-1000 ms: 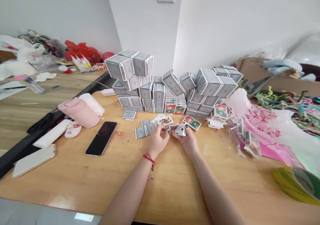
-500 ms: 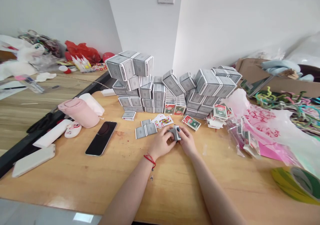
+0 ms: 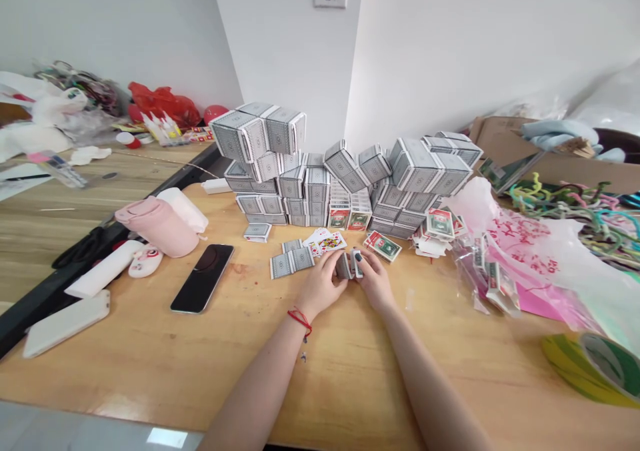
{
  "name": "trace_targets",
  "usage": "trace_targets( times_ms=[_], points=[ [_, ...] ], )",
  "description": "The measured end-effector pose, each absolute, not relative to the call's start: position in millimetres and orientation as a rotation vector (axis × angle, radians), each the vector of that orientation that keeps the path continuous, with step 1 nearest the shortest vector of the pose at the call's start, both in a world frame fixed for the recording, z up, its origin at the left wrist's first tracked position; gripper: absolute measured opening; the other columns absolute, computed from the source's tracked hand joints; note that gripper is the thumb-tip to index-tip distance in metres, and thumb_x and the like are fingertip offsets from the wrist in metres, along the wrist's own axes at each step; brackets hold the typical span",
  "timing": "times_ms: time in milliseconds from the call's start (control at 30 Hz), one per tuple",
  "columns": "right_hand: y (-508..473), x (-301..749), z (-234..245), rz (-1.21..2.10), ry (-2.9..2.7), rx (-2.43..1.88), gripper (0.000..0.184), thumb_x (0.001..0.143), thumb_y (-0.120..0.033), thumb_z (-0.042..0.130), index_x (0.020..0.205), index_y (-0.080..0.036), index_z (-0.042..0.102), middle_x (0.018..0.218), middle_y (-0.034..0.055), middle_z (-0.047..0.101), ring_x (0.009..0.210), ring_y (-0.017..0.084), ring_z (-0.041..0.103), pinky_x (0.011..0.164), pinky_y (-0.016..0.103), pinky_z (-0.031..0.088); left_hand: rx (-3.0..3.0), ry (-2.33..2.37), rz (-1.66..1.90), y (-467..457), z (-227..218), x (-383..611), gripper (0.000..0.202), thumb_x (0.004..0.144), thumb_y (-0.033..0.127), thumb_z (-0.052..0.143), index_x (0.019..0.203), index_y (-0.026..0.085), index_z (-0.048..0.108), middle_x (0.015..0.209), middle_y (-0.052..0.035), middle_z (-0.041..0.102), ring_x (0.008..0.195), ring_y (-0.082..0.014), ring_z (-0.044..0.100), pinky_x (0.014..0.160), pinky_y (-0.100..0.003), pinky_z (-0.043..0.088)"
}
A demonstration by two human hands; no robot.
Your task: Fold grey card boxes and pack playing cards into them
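Note:
Over the middle of the wooden table, my left hand [image 3: 323, 287] grips a grey-backed playing card [image 3: 343, 266], which looks bent. My right hand [image 3: 376, 283] pinches another folded playing card [image 3: 356, 264], its white side showing, close beside the first. Just left of them lie several flat grey-backed cards [image 3: 294, 260], with face-up cards [image 3: 331, 242] behind. A green and red card box [image 3: 383, 245] rests behind my right hand. Further back stands a structure of grey patterned card blocks [image 3: 317, 187], and a single small block [image 3: 257, 231] sits in front of it.
A black phone [image 3: 203, 279], a pink pouch [image 3: 157, 224] and a white power bank [image 3: 67, 324] lie on the left. To the right are card boxes [image 3: 440, 225], a pink-printed plastic bag [image 3: 525, 237] and a roll of yellow-green tape [image 3: 590, 367]. The wall rises behind.
The two cards between my hands have come slightly apart, and a gap shows between them. My forearms and the other things have stayed in place.

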State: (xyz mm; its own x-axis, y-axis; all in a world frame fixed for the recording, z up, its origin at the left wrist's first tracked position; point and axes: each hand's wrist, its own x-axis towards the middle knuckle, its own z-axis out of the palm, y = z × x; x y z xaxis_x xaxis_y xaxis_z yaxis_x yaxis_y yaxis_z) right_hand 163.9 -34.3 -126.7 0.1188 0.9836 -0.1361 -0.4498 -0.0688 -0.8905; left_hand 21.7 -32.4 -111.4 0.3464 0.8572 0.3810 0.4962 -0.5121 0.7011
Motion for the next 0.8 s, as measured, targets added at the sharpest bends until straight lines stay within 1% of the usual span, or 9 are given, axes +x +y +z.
trace_targets(
  times_ms=[100, 200, 300, 400, 500, 633, 800],
  points=[
    [-35.1, 162.8, -126.6, 1.346, -0.787, -1.019, 0.037, 0.066, -0.038, 0.068, 0.098, -0.023, 0.058, 0.093, 0.0024, 0.066, 0.078, 0.017, 0.06, 0.064, 0.027, 0.049, 2.131, 1.141, 1.047, -33.4, -112.9, 22.6, 0.056, 0.069, 0.01, 0.056, 0.121, 0.024, 0.041, 0.122, -0.0088, 0.043, 0.094, -0.0179, 0.055, 0.08, -0.034, 0.05],
    [-35.9, 162.1, -126.4, 1.332, -0.841, -1.03, 0.038, 0.067, -0.039, 0.067, 0.1, -0.023, 0.057, 0.091, 0.0025, 0.066, 0.079, 0.017, 0.06, 0.067, 0.028, 0.048, 2.111, 1.176, 1.06, -34.1, -114.5, 23.7, 0.055, 0.067, 0.012, 0.059, 0.119, 0.023, 0.043, 0.121, -0.0102, 0.037, 0.09, -0.0172, 0.055, 0.077, -0.033, 0.05],
    [-36.5, 162.2, -125.2, 1.312, -0.883, -1.046, 0.039, 0.068, -0.038, 0.067, 0.102, -0.022, 0.057, 0.091, 0.0031, 0.066, 0.08, 0.017, 0.06, 0.068, 0.028, 0.048, 2.117, 1.21, 1.038, -34.1, -113.9, 23.3, 0.054, 0.067, 0.014, 0.06, 0.118, 0.022, 0.044, 0.111, -0.0093, 0.042, 0.088, -0.0174, 0.054, 0.074, -0.032, 0.05],
    [-36.8, 162.3, -123.8, 1.288, -0.923, -1.052, 0.04, 0.066, -0.035, 0.069, 0.102, -0.022, 0.057, 0.092, 0.0036, 0.066, 0.082, 0.018, 0.06, 0.069, 0.028, 0.048, 2.126, 1.201, 0.96, -33.4, -113.0, 21.8, 0.05, 0.069, 0.016, 0.058, 0.117, 0.021, 0.043, 0.091, -0.0048, 0.051, 0.078, -0.0159, 0.053, 0.07, -0.03, 0.048],
    [-36.9, 162.3, -123.8, 1.276, -0.913, -1.061, 0.043, 0.065, -0.034, 0.07, 0.105, -0.022, 0.057, 0.093, 0.003, 0.066, 0.081, 0.017, 0.06, 0.069, 0.027, 0.048, 2.122, 1.231, 0.901, -32.8, -114.1, 21.0, 0.048, 0.07, 0.019, 0.057, 0.115, 0.02, 0.043, 0.077, -0.001, 0.051, 0.068, -0.0142, 0.052, 0.063, -0.027, 0.045],
    [-36.2, 162.7, -125.7, 1.283, -0.876, -1.086, 0.049, 0.064, -0.033, 0.071, 0.109, -0.022, 0.056, 0.096, 0.0024, 0.065, 0.079, 0.016, 0.06, 0.067, 0.026, 0.048, 2.115, 1.245, 0.892, -32.9, -116.7, 21.2, 0.049, 0.069, 0.019, 0.058, 0.116, 0.021, 0.042, 0.072, 0.0009, 0.051, 0.063, -0.0127, 0.051, 0.059, -0.025, 0.042],
    [-35.5, 163.3, -126.9, 1.274, -0.871, -1.094, 0.049, 0.063, -0.034, 0.071, 0.108, -0.021, 0.058, 0.098, 0.0031, 0.065, 0.081, 0.018, 0.06, 0.069, 0.028, 0.048, 2.099, 1.246, 0.9, -33.3, -118.0, 21.8, 0.049, 0.069, 0.019, 0.058, 0.115, 0.021, 0.042, 0.072, 0.0013, 0.051, 0.062, -0.0121, 0.051, 0.057, -0.024, 0.041]
  ],
)
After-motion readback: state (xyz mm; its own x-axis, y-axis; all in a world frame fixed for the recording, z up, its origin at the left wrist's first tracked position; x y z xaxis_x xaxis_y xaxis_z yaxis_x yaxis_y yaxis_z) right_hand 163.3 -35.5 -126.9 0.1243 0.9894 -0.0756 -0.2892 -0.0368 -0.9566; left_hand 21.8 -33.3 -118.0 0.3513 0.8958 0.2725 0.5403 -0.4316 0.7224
